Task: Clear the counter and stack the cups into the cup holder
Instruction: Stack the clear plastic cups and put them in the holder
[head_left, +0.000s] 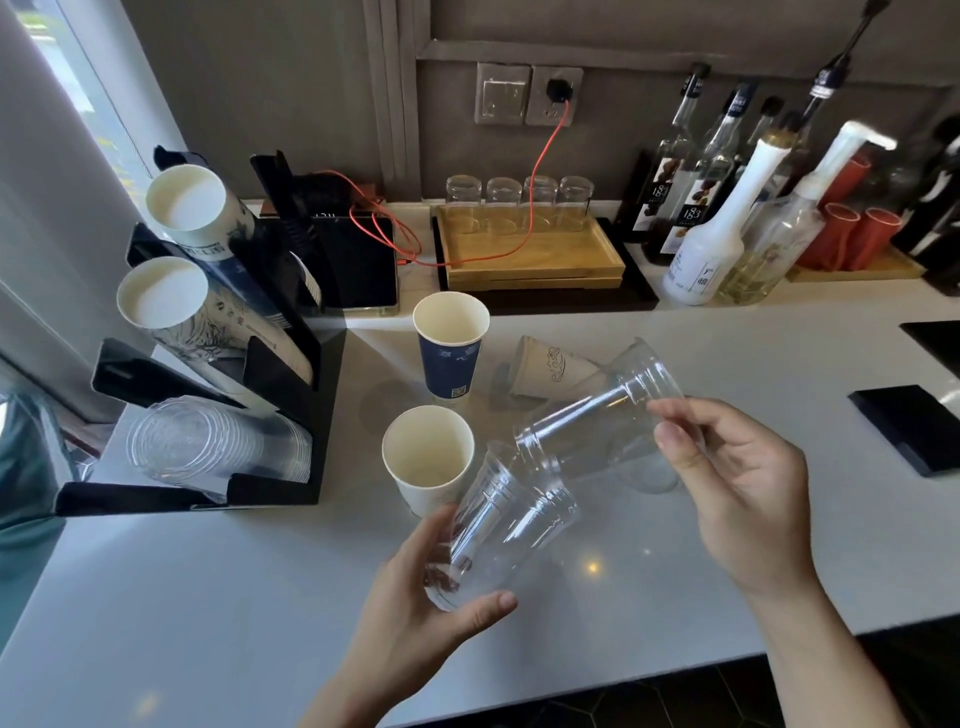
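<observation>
My left hand (415, 597) grips a clear plastic cup (498, 525) near its base, the cup tilted with its mouth up and to the right. My right hand (737, 483) holds a second clear cup (597, 415) lying almost sideways, its narrow end at the first cup's mouth. On the white counter (727, 353) stand a blue paper cup (451, 348) and a white paper cup (428, 457). Another white paper cup (550, 366) lies on its side behind the clear cups. The black cup holder (291, 415) at the left carries two rows of paper cups and a bottom row of clear cups (208, 441).
A wooden tray (530, 254) with several upturned glasses stands at the back, crossed by a red cable. Syrup bottles (711, 208) and red cups crowd the back right. A black pad (914, 426) lies at the right edge. A dark tablet (358, 265) sits behind the holder.
</observation>
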